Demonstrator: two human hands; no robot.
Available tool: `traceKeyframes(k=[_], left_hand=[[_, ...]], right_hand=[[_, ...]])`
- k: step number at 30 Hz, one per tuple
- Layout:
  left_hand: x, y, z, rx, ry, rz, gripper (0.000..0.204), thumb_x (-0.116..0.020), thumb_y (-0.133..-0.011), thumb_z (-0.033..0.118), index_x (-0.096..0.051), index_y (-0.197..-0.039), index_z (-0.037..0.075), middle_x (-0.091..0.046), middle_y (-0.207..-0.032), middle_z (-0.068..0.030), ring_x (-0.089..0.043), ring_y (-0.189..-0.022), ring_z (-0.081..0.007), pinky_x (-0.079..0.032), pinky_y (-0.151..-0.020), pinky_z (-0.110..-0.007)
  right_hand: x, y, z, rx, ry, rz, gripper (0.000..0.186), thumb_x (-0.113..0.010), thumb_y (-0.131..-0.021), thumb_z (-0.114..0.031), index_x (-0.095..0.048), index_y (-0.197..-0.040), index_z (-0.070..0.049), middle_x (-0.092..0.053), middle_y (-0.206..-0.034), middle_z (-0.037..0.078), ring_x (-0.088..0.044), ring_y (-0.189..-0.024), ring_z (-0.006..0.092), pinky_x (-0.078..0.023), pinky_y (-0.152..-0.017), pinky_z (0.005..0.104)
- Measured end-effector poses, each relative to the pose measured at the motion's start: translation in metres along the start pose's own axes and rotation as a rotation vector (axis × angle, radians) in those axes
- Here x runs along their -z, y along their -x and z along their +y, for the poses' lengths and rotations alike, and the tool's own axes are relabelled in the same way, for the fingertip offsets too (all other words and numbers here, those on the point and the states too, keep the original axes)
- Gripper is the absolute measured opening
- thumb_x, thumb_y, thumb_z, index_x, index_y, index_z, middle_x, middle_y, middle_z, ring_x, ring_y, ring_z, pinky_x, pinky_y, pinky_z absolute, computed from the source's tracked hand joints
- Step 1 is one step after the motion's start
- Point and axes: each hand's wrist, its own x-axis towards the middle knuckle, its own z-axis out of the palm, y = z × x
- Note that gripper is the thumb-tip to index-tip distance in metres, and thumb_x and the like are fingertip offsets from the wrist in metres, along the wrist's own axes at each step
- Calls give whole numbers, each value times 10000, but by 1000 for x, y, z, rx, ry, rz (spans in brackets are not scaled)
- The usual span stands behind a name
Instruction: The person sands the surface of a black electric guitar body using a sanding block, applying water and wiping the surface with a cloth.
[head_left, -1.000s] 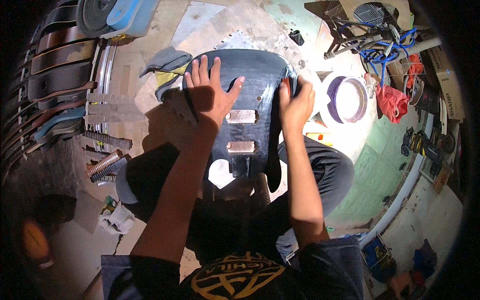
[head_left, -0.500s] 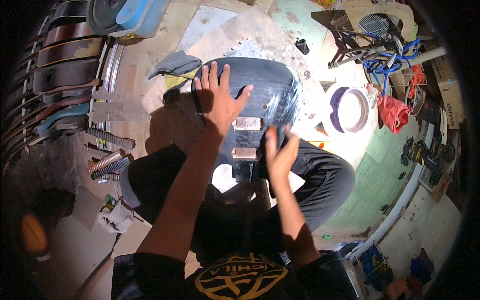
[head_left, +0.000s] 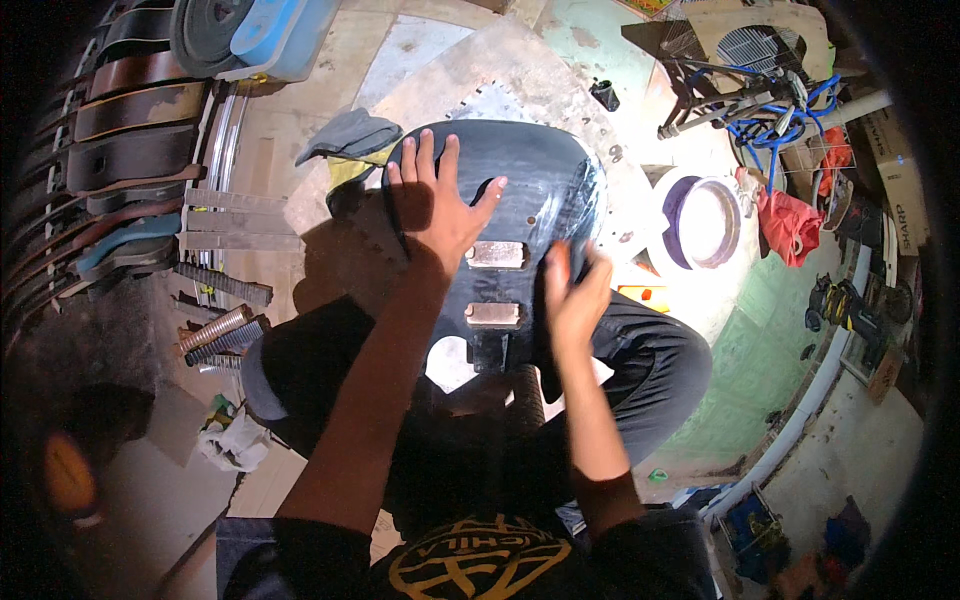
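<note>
A dark electric guitar body [head_left: 500, 180] lies across my lap, with two rectangular pickup cavities [head_left: 496, 254] and a neck pocket toward me. Whitish wet-looking streaks cover its right side. My left hand [head_left: 440, 200] lies flat on its upper left part, fingers spread, holding it from above. My right hand [head_left: 578, 290] is curled at the right edge near the waist of the body. Between its thumb and fingers shows a small orange piece [head_left: 562, 262], partly hidden and blurred, its kind unclear.
A round white basin [head_left: 672, 215] stands to the right. Grey and yellow cloths [head_left: 355, 140] lie beyond the left hand. Several guitar bodies [head_left: 135, 150] hang in a rack at left. Blue hose [head_left: 775, 135] and a red cloth [head_left: 790, 225] lie at the far right.
My right hand has moved slightly right and up along the body's edge, with the orange piece in it. The guitar body has shifted slightly; my left hand stays on it.
</note>
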Motion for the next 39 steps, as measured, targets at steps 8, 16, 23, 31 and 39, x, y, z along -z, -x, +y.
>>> traceKeyframes(k=[8, 16, 23, 31, 39], left_hand=[[-1, 4, -3, 14, 25, -22, 801, -652, -887, 609, -520, -1465, 71, -389, -1570, -219, -296, -1487, -396, -202, -1205, -577], [-8, 2, 2, -15, 56, 93, 869, -677, -846, 632, -526, -1441, 17, -468, -1512, -221, -357, -1449, -394, -219, -1199, -581], [6, -16, -26, 98, 259, 326, 813, -792, -810, 456, -493, -1411, -3, -493, -1423, -248, -392, -1378, -432, -256, -1160, -584], [8, -70, -156, 363, 281, 144, 540, -667, -943, 344, -525, -1286, -48, -625, -1193, -277, -589, -1153, -418, -414, -1020, -529], [105, 5, 4, 178, 396, 441, 279, -627, -940, 167, -583, -1102, -57, -619, -1072, -251, -601, -999, -392, -449, -936, -455]], right_hand=[[4, 29, -6, -47, -75, -82, 471, -808, -857, -205, -583, -1137, 99, -628, -1073, 301, -606, -1024, 465, -477, -926, 501], [-15, -117, 9, 66, 155, -21, 429, -757, -889, -209, -595, -1239, -22, -630, -1071, 247, -591, -1037, 419, -474, -907, 502], [107, -148, 13, -77, -289, 133, 565, -819, -861, -221, -562, -1294, 36, -650, -1199, 218, -639, -1124, 318, -490, -989, 414], [158, -86, 96, -321, -483, 321, 563, -793, -881, -188, -533, -1310, 68, -614, -1184, 200, -585, -1106, 253, -464, -995, 376], [179, -87, 89, -430, -741, 363, 548, -789, -889, -153, -493, -1298, 60, -658, -1015, 132, -650, -842, 144, -532, -711, 271]])
